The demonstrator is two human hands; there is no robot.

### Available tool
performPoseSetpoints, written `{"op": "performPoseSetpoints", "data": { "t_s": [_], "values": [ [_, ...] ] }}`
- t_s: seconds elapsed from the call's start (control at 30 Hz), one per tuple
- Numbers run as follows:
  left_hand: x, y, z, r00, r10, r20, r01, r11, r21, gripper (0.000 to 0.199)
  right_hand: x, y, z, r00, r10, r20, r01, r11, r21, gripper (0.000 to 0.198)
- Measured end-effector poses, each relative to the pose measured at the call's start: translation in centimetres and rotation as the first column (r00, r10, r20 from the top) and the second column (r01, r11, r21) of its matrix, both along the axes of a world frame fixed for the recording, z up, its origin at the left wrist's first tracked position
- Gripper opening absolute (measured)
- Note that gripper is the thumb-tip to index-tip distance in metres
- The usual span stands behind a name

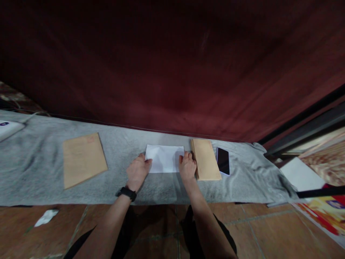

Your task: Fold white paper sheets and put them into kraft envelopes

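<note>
A white sheet of paper (165,158), apparently folded, lies on the grey cloth in front of me. My left hand (138,171) pinches its left edge, thumb on top and fingers curled at the side. At the opposite edge, my right hand (187,166) grips the paper in the same way. Just right of that hand is a stack of brown envelopes (207,160), close to its knuckles. Another brown envelope (84,160) lies farther off to the left, slightly turned.
A phone (223,160) with a dark screen lies right of the envelope stack. The grey cloth (159,190) covers a long narrow surface, with a dark red curtain (167,90) behind it. A white object (10,130) sits at the far left. A paper scrap (46,217) lies on the tiled floor.
</note>
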State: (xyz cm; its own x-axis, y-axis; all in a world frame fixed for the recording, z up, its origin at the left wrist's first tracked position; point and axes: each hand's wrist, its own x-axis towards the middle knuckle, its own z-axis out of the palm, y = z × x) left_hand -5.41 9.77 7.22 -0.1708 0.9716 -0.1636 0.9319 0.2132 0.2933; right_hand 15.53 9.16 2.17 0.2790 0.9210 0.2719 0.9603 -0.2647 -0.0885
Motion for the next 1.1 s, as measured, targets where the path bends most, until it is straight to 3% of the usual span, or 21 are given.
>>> {"op": "performPoseSetpoints", "data": {
  "t_s": [0.13, 0.23, 0.33, 0.43, 0.63, 0.77, 0.9, 1.0, 1.1],
  "values": [
    [0.3, -0.1, -0.1, 0.999, -0.006, -0.053, 0.008, 1.0, 0.024, 0.039, -0.1, 0.0, 0.3, 0.998, 0.055, -0.013, -0.054, 0.995, 0.079, 0.032],
    [0.4, -0.1, -0.5, 0.995, -0.022, -0.095, 0.028, 0.998, 0.061, 0.04, -1.0, -0.1, 0.2, 0.968, 0.224, -0.111, -0.204, 0.965, 0.165, 0.038],
    [0.7, -0.1, -0.9, 0.991, -0.01, -0.132, 0.022, 0.996, 0.089, 0.042, -2.5, -0.3, -0.5, 0.883, 0.413, -0.221, -0.372, 0.905, 0.206, 0.042],
    [0.9, -0.2, -1.1, 0.988, 0.008, -0.151, 0.008, 0.995, 0.104, 0.044, -3.9, -0.7, -1.5, 0.848, 0.458, -0.266, -0.435, 0.889, 0.144, 0.046],
    [0.9, -0.3, -1.3, 0.982, -0.012, -0.186, 0.046, 0.982, 0.183, 0.039, -4.3, -1.1, -2.4, 0.884, 0.413, -0.221, -0.422, 0.907, 0.007, 0.05],
    [2.1, 0.1, -2.2, 0.973, -0.183, -0.143, 0.223, 0.911, 0.349, 0.04, -4.2, -1.1, -2.2, 0.891, 0.41, -0.194, -0.423, 0.905, -0.033, 0.051],
    [4.7, 0.1, -4.0, 0.88, -0.473, -0.047, 0.452, 0.802, 0.392, 0.051, -4.1, -1.3, -2.1, 0.886, 0.424, -0.186, -0.442, 0.894, -0.066, 0.053],
    [6.1, -0.2, -5.1, 0.838, -0.543, -0.053, 0.527, 0.781, 0.335, 0.056, -4.0, -1.4, -2.0, 0.878, 0.44, -0.187, -0.461, 0.883, -0.089, 0.057],
    [6.4, -0.3, -5.7, 0.852, -0.516, -0.084, 0.517, 0.806, 0.29, 0.058, -4.0, -1.4, -1.9, 0.88, 0.438, -0.184, -0.46, 0.881, -0.107, 0.058]
  ]
}}
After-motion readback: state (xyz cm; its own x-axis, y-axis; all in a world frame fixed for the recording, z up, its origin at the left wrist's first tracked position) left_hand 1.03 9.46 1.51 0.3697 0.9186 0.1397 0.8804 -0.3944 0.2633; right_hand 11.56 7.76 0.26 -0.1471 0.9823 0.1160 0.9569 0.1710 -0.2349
